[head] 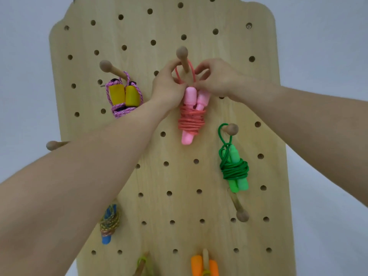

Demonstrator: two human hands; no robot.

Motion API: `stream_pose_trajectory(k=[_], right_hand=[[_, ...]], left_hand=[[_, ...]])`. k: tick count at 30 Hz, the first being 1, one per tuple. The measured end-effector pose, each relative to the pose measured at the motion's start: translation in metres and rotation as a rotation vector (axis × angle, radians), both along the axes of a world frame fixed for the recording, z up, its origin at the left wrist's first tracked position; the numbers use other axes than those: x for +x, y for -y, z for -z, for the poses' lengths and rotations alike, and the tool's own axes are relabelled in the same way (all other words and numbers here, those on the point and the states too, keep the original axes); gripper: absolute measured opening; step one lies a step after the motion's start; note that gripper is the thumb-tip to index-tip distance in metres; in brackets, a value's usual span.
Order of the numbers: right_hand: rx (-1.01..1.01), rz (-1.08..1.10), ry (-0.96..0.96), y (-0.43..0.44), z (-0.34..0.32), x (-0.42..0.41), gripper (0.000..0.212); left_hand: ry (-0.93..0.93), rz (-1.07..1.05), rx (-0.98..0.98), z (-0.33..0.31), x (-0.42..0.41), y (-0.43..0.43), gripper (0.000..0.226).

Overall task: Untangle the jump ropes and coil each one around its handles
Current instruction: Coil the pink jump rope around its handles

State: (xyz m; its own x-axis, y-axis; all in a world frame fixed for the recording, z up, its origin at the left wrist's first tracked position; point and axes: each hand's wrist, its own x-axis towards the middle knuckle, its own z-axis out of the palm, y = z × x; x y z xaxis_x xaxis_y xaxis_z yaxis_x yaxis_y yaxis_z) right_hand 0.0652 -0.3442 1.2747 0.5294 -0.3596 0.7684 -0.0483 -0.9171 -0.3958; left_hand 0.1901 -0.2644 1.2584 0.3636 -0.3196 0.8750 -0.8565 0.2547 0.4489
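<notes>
A pink jump rope (191,116), its red cord coiled round two pink handles, hangs by a cord loop from a wooden peg (183,56) at the upper middle of the pegboard (229,62). My left hand (167,86) pinches the left side of that loop just above the handles. My right hand (215,78) pinches the right side of the loop. Both hands sit close under the peg, and their fingertips hide part of the loop.
Other coiled ropes hang on pegs: yellow handles with pink cord (123,96) at upper left, green (235,168) at right, blue (109,224) at lower left, orange (204,265) at the bottom. Bare pegs stick out at the left edge (53,145) and lower right (242,215).
</notes>
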Motion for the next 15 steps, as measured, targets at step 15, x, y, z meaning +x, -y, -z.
stream_pose_trajectory(k=[15], right_hand=[[-0.287,0.252,-0.18,-0.018,0.041,-0.02,0.034]], left_hand=[[0.019,-0.241,-0.085,0.014,-0.019,-0.011,0.029]])
